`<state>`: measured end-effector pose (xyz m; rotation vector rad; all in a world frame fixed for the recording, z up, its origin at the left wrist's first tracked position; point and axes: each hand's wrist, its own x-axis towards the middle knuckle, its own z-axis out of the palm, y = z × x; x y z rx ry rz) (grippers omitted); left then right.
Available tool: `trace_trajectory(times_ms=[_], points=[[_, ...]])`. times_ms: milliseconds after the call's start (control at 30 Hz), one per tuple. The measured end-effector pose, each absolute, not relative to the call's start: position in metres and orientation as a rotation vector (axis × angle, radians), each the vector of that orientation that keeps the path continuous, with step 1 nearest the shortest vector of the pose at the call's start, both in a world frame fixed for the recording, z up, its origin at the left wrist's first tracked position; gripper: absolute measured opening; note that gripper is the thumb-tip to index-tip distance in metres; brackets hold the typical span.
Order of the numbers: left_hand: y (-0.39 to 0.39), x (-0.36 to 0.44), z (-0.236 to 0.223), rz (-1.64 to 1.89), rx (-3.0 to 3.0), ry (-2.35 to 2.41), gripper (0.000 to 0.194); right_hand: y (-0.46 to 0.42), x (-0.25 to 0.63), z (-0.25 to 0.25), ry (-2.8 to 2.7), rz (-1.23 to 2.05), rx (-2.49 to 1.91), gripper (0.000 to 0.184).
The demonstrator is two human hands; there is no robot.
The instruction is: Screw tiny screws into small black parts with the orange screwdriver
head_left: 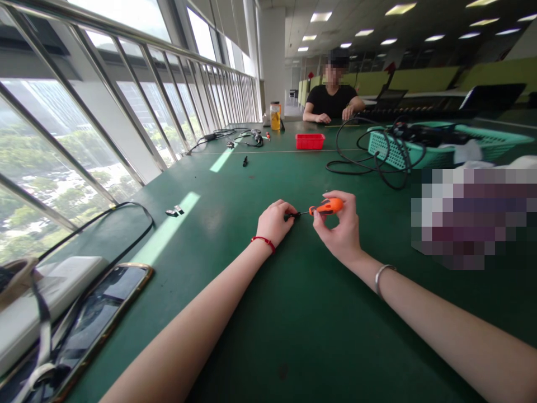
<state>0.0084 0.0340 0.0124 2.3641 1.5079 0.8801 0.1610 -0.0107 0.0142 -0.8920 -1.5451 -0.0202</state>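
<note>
My right hand (340,229) grips an orange-and-black screwdriver (331,206) by its handle, fingers closed around it. The thin metal shaft points left, and its tip meets a small black part (292,215). That part is pinched in the fingers of my left hand (274,221), low over the green table (235,313). Most of the black part is hidden by the fingers, so its kind cannot be made out. A red cord bracelet circles my left wrist, and a silver bangle my right.
A phone (104,313) and a white power strip (54,302) lie at the near left. Small black pieces (175,211) rest beyond them. Farther off are a red bin (310,141), a jar (275,117), cables and a teal basket (482,143). A person (333,101) sits opposite.
</note>
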Motion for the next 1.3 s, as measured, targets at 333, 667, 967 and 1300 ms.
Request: trace_trajectory(times_ms=[333, 667, 967, 1300], points=[[0.0376, 0.0081, 0.0088, 0.891, 2.352, 1.506, 0.017, -0.0097, 0.1626, 0.0125, -1.561, -0.015, -0.99, 0.021], [0.0388, 0.0069, 0.0075, 0.919, 2.326, 1.454, 0.018, -0.0088, 0.1632, 0.012, -1.495, 0.024, -0.926, 0.026], [0.0386, 0.0063, 0.0075, 0.923, 2.321, 1.436, 0.018, -0.0103, 0.1618, 0.014, -1.495, 0.016, -0.909, 0.029], [0.0392, 0.0073, 0.0073, 0.914, 2.316, 1.458, 0.018, -0.0117, 0.1631, 0.0164, -1.482, 0.161, -1.051, 0.015]])
